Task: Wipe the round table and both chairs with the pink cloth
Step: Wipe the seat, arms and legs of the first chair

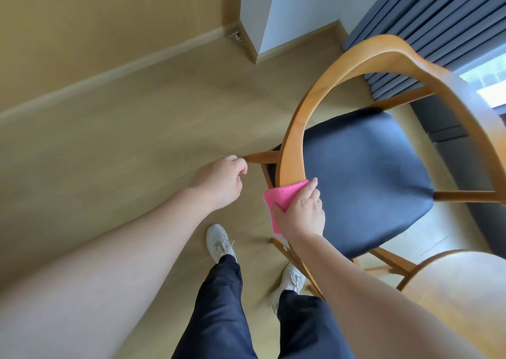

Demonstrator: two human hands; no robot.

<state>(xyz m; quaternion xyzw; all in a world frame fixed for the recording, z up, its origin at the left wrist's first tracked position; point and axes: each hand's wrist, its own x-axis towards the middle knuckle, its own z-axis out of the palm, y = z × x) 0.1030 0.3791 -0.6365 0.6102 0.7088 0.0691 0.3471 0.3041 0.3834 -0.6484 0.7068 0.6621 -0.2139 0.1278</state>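
A wooden chair [356, 57] with a curved back rail and a dark blue seat cushion [364, 178] stands right of centre. My right hand [299, 216] presses the folded pink cloth [282, 197] against the near end of the curved rail. My left hand [221, 180] hovers over the floor just left of the chair, fingers curled, holding nothing. A curved edge of the round light-wood table [462, 284] shows at the lower right.
Light wooden floor [123, 139] spreads to the left, with a wall corner and skirting board [246, 43] at the top. Dark grey curtains [438, 24] hang behind the chair. My legs and grey shoes [219, 242] stand right beside the chair.
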